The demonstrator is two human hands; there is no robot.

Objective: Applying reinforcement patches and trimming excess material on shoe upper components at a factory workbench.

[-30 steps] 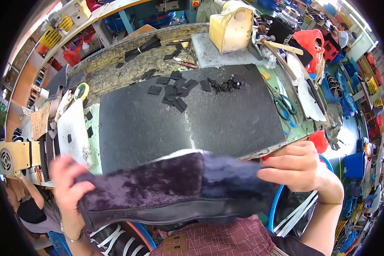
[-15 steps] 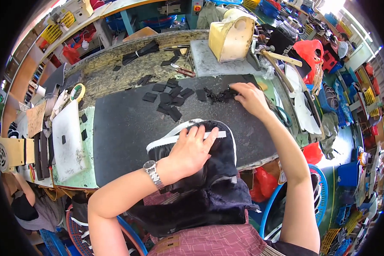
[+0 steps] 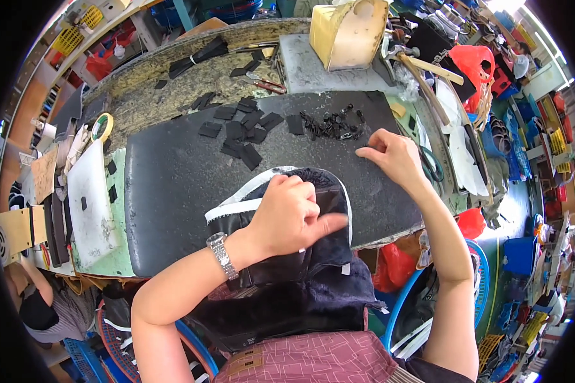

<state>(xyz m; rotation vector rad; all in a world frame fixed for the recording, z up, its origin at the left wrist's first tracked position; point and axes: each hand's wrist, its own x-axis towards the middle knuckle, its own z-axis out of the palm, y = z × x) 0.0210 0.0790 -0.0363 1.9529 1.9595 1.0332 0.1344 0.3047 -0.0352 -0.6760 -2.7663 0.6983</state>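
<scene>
A black boot upper [image 3: 287, 265] with dark fur lining lies over my lap and the bench's front edge. White zipper tape [image 3: 236, 209] crosses its top, and white edging [image 3: 347, 198] runs round its rim. Over the tape is my left hand [image 3: 291, 214], fingers curled in and thumb stretched out to the right; what lies under the fingers is hidden. My right hand [image 3: 396, 156] hovers above the black mat [image 3: 185, 185], thumb and forefinger pinched together; anything between them is too small to make out. Just beyond it lies a pile of small black zipper sliders [image 3: 332, 125].
Black fabric pieces [image 3: 243, 131] are scattered left of the sliders. Red-handled pliers [image 3: 265, 83], a yellowish block [image 3: 348, 35], a hammer [image 3: 421, 70] and green-handled scissors [image 3: 431, 163] surround the mat. A blue-rimmed basket [image 3: 396, 319] stands by my right arm. Another person [image 3: 51, 306] is at the left.
My right hand has drawn back from the sliders toward me, uncovering the pile. My left hand has gone from flat on the upper to curled fingers. The view has shifted slightly.
</scene>
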